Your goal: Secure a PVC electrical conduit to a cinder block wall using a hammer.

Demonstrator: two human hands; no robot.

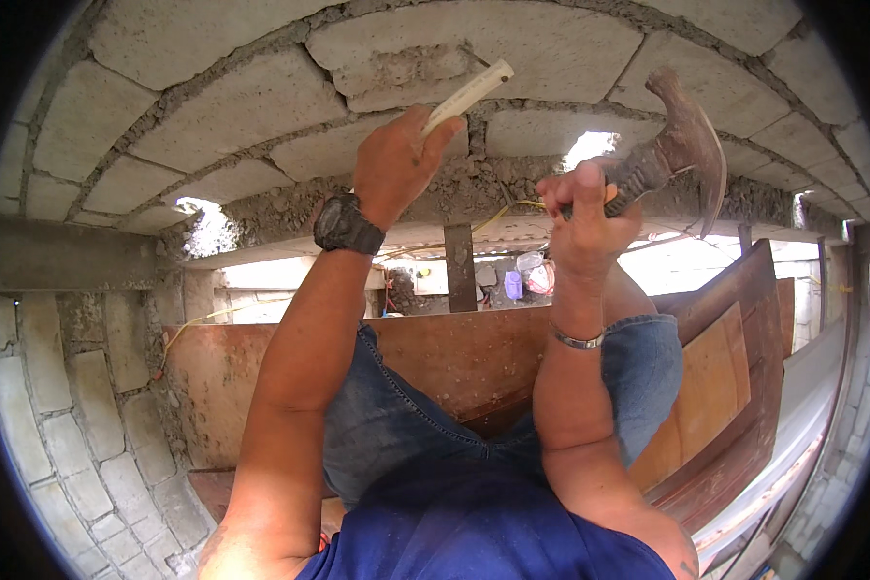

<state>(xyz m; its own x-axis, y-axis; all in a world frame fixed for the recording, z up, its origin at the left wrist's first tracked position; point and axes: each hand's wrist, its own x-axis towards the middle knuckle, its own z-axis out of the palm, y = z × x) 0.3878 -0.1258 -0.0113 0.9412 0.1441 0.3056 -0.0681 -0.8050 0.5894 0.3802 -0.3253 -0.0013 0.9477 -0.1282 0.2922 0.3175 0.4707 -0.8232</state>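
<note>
My left hand (396,164), with a dark watch on its wrist, is closed round a short off-white strip (469,97). It looks like a length of plastic pipe or trunking, and its free end points up and right in front of the block wall (551,58). A thin dark nail-like piece (476,56) shows beside that end; I cannot tell whether it sits in the wall. My right hand (594,208) grips a claw hammer (681,145) by its dark handle. The hammer's worn, rusty head is raised to the right, apart from the strip.
Brown wooden boards (435,358) lie beneath my legs, and a panelled door-like board (725,367) leans at the right. A yellow cord (503,213) runs along the rough ledge. Beyond a dark post (460,268), bags and a purple container (513,284) stand lower down. Another block wall (87,416) rises at left.
</note>
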